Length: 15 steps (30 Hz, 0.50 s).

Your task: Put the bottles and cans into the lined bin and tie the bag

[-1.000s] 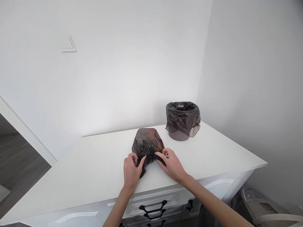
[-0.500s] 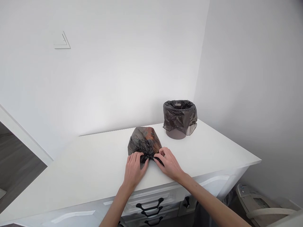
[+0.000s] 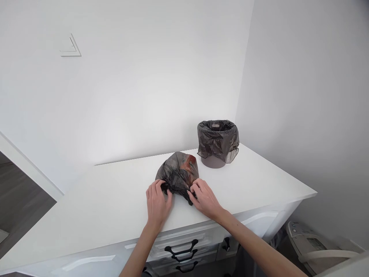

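A dark, see-through garbage bag (image 3: 177, 169) lies on the white countertop, with something orange-brown showing through its right side. My left hand (image 3: 158, 200) has its fingers curled over the bag's near left edge, the thumb pressed at the gathered plastic. On the opposite side my right hand (image 3: 205, 198) pinches the bag's near right edge between thumb and fingers. Crumpled plastic bunches between the two hands, and a loose end hangs toward me beside the right thumb. What exactly is inside the bag cannot be made out.
Behind and to the right stands a brownish trash bin (image 3: 213, 161), its rim covered by a dark liner (image 3: 217, 140). The white countertop (image 3: 115, 207) sits over drawers with black handles (image 3: 181, 247). A beige appliance (image 3: 311, 242) is low at the right.
My left hand has shifted left, drawing apart from the right hand. The tight gathered knot of plastic has loosened and spread, and the bag's top leans more to the right.
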### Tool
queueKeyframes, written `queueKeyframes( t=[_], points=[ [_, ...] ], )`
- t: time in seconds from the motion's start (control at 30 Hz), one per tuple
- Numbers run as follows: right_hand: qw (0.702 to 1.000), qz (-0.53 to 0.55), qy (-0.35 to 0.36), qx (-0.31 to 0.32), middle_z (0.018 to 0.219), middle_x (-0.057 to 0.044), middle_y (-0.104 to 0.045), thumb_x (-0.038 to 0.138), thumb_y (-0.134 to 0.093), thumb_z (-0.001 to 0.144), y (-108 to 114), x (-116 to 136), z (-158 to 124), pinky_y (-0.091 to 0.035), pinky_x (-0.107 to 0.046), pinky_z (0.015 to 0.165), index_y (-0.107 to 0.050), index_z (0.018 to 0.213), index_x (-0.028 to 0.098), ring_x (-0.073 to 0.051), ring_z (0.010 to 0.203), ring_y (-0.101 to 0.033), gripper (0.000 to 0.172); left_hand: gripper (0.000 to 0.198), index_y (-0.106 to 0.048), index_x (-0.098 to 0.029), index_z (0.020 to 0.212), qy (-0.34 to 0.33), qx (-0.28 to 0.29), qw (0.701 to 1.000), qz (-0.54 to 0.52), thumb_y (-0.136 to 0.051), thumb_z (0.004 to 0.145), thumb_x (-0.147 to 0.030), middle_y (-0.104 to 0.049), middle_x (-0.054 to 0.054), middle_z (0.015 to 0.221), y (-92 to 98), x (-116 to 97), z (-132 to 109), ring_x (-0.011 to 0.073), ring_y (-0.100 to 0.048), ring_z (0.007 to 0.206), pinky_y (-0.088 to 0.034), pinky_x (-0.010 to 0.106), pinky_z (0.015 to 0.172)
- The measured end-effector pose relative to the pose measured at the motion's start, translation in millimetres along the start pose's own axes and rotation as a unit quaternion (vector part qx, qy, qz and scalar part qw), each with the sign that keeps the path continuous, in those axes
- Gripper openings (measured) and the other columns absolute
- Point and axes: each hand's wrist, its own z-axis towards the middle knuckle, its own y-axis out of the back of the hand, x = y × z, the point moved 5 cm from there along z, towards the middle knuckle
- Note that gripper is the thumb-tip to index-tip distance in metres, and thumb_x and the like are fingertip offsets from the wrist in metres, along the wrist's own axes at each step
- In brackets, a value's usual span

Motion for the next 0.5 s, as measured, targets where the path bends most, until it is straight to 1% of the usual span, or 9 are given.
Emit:
queueKeyframes(
  t=[0.07,0.17,0.27,0.33,0.37,0.4,0.43,0.47,0.5],
  points=[
    [1.000,-0.014,-0.010,-0.021,0.095,-0.008,-0.054,0.019,-0.045,0.103,1.9,-1.6,0.3,-0.045,-0.036,0.074,-0.049,0.091,0.023,-0.023,0.085,-0.051,0.013,0.031,-0.050,-0.019,0.125,0.033,-0.020,0.999,0.003,-0.051,0.095,-0.022,-0.057,0.016,0.127,1.6,4.5,0.6,0.0350,-0.055,0.121,-0.045,0.053,0.100],
    [0.997,-0.022,-0.047,-0.063,0.093,-0.007,-0.054,0.020,-0.042,0.105,6.7,-7.8,0.3,-0.042,-0.037,0.074,-0.045,0.090,0.024,-0.023,0.083,-0.050,0.015,0.029,-0.050,-0.018,0.124,0.084,-0.039,0.996,0.002,-0.048,0.094,-0.021,-0.054,0.017,0.126,0.8,15.9,-0.3,0.0358,-0.054,0.120,-0.046,0.055,0.097],
    [0.985,-0.010,-0.134,-0.112,0.091,-0.006,-0.053,0.023,-0.039,0.106,12.4,-21.7,-2.1,-0.041,-0.038,0.072,-0.041,0.088,0.025,-0.022,0.079,-0.048,0.018,0.022,-0.054,-0.020,0.112,0.135,-0.049,0.990,-0.005,-0.045,0.092,-0.017,-0.056,0.014,0.114,-1.9,34.2,-2.8,0.0340,-0.056,0.112,-0.047,0.056,0.093],
    [0.969,0.009,-0.203,-0.140,0.088,-0.004,-0.050,0.026,-0.038,0.106,15.5,-31.7,-5.2,-0.040,-0.037,0.069,-0.039,0.087,0.026,-0.021,0.074,-0.046,0.019,0.019,-0.055,-0.021,0.101,0.162,-0.053,0.985,-0.016,-0.043,0.090,-0.013,-0.057,0.011,0.104,-3.2,47.1,-4.6,0.0323,-0.057,0.105,-0.049,0.055,0.090],
    [0.962,0.022,-0.226,-0.150,0.087,-0.003,-0.050,0.027,-0.038,0.105,16.5,-34.7,-6.4,-0.041,-0.036,0.068,-0.040,0.088,0.026,-0.021,0.073,-0.046,0.018,0.019,-0.056,-0.022,0.097,0.170,-0.053,0.984,-0.024,-0.042,0.089,-0.012,-0.057,0.010,0.100,-3.6,52.1,-5.3,0.0315,-0.058,0.103,-0.050,0.053,0.087],
    [0.959,0.037,-0.234,-0.155,0.088,-0.003,-0.049,0.027,-0.040,0.104,17.2,-35.7,-6.9,-0.042,-0.037,0.069,-0.041,0.090,0.026,-0.021,0.074,-0.047,0.015,0.020,-0.056,-0.023,0.094,0.174,-0.051,0.983,-0.034,-0.042,0.087,-0.011,-0.057,0.009,0.097,-3.8,55.6,-5.8,0.0307,-0.058,0.101,-0.051,0.051,0.085],
    [0.960,0.053,-0.225,-0.155,0.092,-0.004,-0.050,0.028,-0.044,0.102,17.6,-34.3,-6.3,-0.045,-0.037,0.071,-0.043,0.094,0.025,-0.021,0.078,-0.050,0.009,0.021,-0.056,-0.023,0.093,0.174,-0.047,0.983,-0.044,-0.042,0.086,-0.010,-0.057,0.009,0.096,-3.9,57.3,-6.2,0.0298,-0.058,0.100,-0.052,0.049,0.083],
    [0.966,0.066,-0.202,-0.148,0.099,-0.006,-0.052,0.028,-0.050,0.098,17.4,-30.7,-4.8,-0.047,-0.039,0.075,-0.045,0.100,0.024,-0.023,0.084,-0.053,0.006,0.022,-0.057,-0.024,0.092,0.169,-0.040,0.983,-0.055,-0.042,0.085,-0.010,-0.057,0.009,0.097,-3.9,56.9,-6.4,0.0291,-0.058,0.100,-0.053,0.047,0.082],
    [0.973,0.074,-0.169,-0.136,0.107,-0.009,-0.052,0.028,-0.056,0.093,16.8,-25.6,-3.0,-0.049,-0.041,0.081,-0.047,0.109,0.023,-0.025,0.093,-0.054,0.018,0.022,-0.058,-0.024,0.092,0.162,-0.031,0.984,-0.064,-0.043,0.084,-0.010,-0.057,0.009,0.099,-3.7,54.5,-6.5,0.0285,-0.058,0.101,-0.053,0.046,0.082]
  ],
)
